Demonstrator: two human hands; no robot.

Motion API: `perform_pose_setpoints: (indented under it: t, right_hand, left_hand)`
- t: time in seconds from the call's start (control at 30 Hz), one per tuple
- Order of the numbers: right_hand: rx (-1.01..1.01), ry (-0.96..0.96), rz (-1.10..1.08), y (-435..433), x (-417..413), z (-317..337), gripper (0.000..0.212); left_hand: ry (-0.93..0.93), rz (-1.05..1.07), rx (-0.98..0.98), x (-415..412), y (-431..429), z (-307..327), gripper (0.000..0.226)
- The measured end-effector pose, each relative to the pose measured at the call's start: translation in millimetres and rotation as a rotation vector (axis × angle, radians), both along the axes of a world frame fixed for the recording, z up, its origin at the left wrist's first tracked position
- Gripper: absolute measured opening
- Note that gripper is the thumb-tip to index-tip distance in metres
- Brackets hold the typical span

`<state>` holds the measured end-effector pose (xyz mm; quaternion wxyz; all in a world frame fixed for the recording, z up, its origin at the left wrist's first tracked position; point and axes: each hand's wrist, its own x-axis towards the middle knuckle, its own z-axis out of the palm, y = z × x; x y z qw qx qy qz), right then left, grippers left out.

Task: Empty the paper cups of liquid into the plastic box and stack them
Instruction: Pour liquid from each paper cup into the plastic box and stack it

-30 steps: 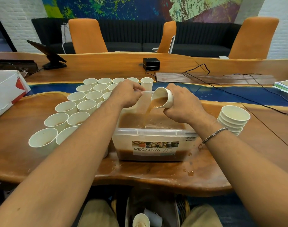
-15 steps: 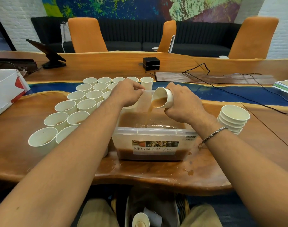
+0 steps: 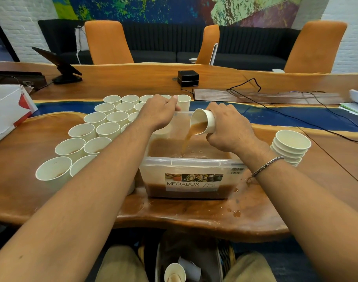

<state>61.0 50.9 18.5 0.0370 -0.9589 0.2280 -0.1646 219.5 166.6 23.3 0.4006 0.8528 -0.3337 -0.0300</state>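
Note:
My right hand [image 3: 230, 128] grips a white paper cup [image 3: 204, 121] tipped to the left over the clear plastic box [image 3: 186, 162]. A brown stream runs from the cup into the brown liquid in the box. My left hand [image 3: 157, 112] grips the box's far left rim with curled fingers. Several upright paper cups [image 3: 108, 129] stand in rows left of the box; some show brown liquid. Right of the box stands a stack of empty cups [image 3: 291, 147].
Brown drips [image 3: 235, 212] lie on the wooden table [image 3: 31, 200] near the box's right front. A white carton [image 3: 5, 112] sits far left, cables [image 3: 279, 112] cross the far right, and a black cube [image 3: 188, 78] stands beyond. Below the table edge a bin [image 3: 175, 271] holds cups.
The cup in my right hand has tipped further and the brown stream, thin half a second ago, runs fuller again. My left hand has stayed on the box rim.

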Motion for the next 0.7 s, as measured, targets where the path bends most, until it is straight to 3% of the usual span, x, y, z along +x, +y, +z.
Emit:
perform_pose_setpoints:
  t: [0.7]
  right_hand:
    - [-0.121,0.007,0.012,3.7,-1.7,2.7,0.07]
  left_hand:
    - [0.023,0.008,0.006,-1.0,-1.1,0.8,0.048]
